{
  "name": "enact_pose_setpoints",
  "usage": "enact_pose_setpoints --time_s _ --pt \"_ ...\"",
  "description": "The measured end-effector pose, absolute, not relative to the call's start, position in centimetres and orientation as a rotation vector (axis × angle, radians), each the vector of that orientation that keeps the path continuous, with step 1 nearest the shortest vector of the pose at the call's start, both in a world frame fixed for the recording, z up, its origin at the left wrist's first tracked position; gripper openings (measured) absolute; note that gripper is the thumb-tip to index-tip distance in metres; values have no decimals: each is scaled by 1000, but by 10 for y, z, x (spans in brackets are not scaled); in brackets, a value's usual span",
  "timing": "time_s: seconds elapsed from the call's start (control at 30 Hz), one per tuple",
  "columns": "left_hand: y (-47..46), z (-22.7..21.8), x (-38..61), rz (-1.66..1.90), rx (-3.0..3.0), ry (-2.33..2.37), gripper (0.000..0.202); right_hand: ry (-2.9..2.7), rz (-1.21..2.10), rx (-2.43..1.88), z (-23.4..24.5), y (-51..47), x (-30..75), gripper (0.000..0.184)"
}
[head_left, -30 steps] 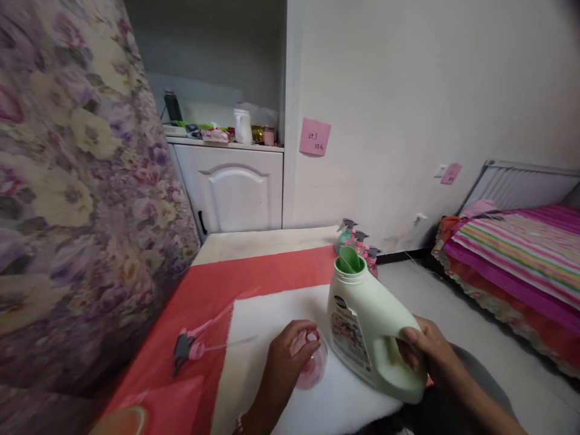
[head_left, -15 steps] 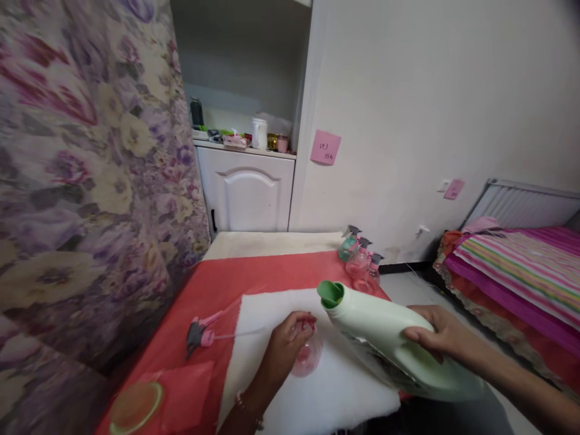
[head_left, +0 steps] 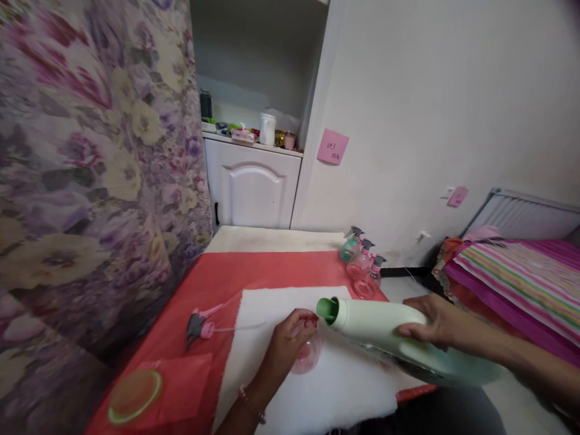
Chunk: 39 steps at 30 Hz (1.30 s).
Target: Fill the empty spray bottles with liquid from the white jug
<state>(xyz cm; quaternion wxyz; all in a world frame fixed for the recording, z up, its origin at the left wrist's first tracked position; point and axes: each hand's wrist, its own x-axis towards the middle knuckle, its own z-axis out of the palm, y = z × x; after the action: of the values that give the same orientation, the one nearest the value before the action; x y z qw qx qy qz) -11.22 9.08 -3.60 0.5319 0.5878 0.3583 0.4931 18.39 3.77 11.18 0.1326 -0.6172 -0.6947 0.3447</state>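
- Left hand (head_left: 290,335): fingers bent in a close ring about the neck of a clear pink bottle (head_left: 307,357); a beaded bracelet is on the wrist.
- Pink bottle: on the white cloth (head_left: 335,386), its neck partly hidden by the fingers.
- Right hand (head_left: 430,323): fingers curled closely round the handle of a pale green jug (head_left: 380,323), thumb along the near side.
- Jug: tipped nearly level, green spout (head_left: 325,310) pointing left, just beside the bottle's neck. Contact between them, and any flow, cannot be told.
- Spray head (head_left: 202,326): lying left of the bottle on the red cover (head_left: 263,270), its tube reaching over the cloth.
- Three spray bottles (head_left: 360,264): upright in a row at the table's far right corner.
- Green-rimmed disc (head_left: 135,396): near left.
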Motion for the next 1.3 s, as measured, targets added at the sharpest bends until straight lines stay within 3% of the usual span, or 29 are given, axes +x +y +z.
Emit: enact_pose_setpoints --time_s 0.53,1.3 --pt "92 -34 -112 1166 1336 876 22 -2356 524 -1864 118 44 177 37" --pt "93 -32 -111 1321 1496 906 16 -2452 367 -1815 145 47 160 38"
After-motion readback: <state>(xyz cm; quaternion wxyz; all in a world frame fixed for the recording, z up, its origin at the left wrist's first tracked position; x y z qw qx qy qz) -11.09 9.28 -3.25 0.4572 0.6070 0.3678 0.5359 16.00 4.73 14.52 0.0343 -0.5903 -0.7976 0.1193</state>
